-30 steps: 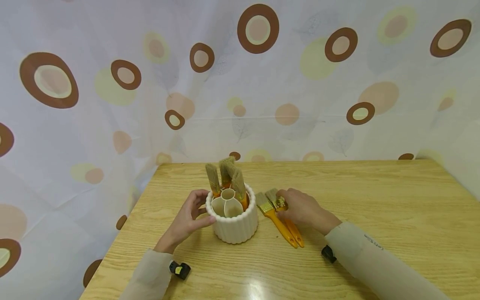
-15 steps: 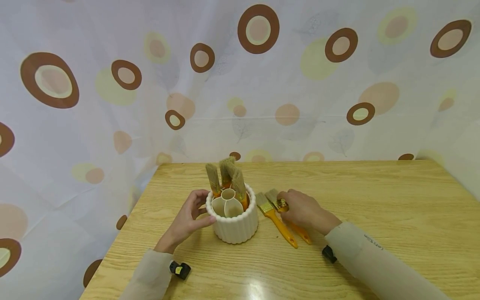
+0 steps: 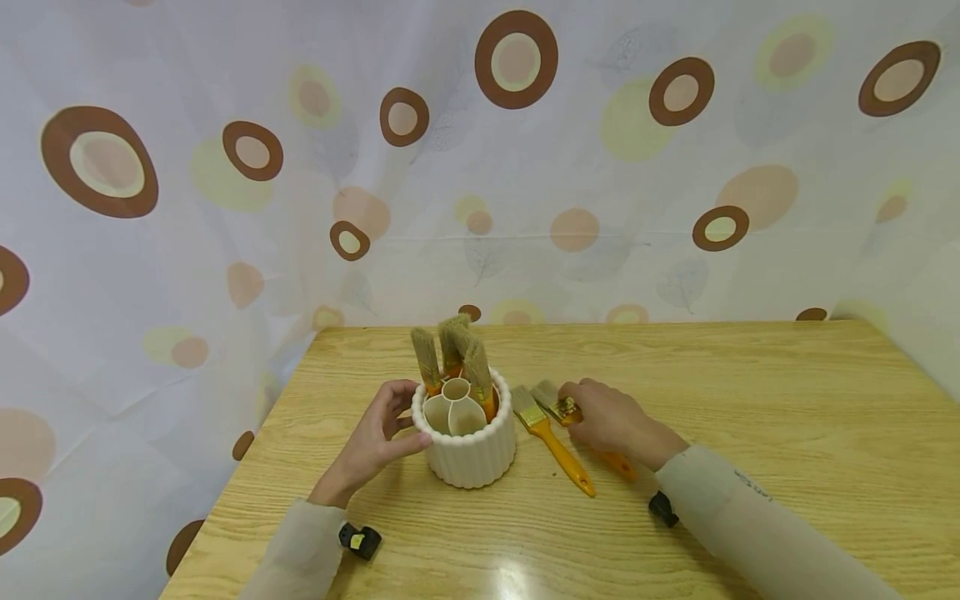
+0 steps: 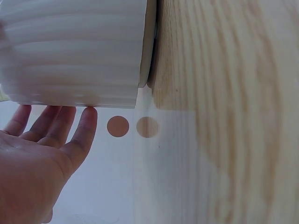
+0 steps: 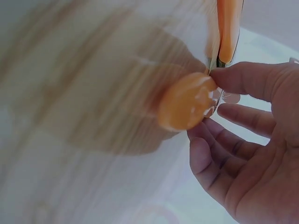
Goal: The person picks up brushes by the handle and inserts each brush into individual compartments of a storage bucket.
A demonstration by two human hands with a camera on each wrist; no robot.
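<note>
A white ribbed pot (image 3: pixel 468 458) with a beaded rim and inner dividers stands on the table. Several bristle paintbrushes (image 3: pixel 426 358) are in its rear compartments, bristles up. My left hand (image 3: pixel 378 437) holds the pot's left side, thumb at the front rim; in the left wrist view the fingertips (image 4: pixel 88 114) touch its ribbed wall. My right hand (image 3: pixel 611 421) pinches a flat paintbrush (image 3: pixel 558 406) with an orange handle, low over the table, its bristles pointing left. Its rounded handle end (image 5: pixel 184 102) shows large in the right wrist view. Another orange-handled paintbrush (image 3: pixel 558 454) lies between pot and hand.
The wooden table (image 3: pixel 750 392) extends well to the right of the right hand. Behind and to the left hangs a pale cloth (image 3: pixel 585 167) printed with brown rings. Black wrist mounts (image 3: pixel 362 540) sit by both sleeves.
My right hand has shifted slightly right, turning the pinched paintbrush so its handle end swings away from the other brush. My left hand and the pot have stayed put.
</note>
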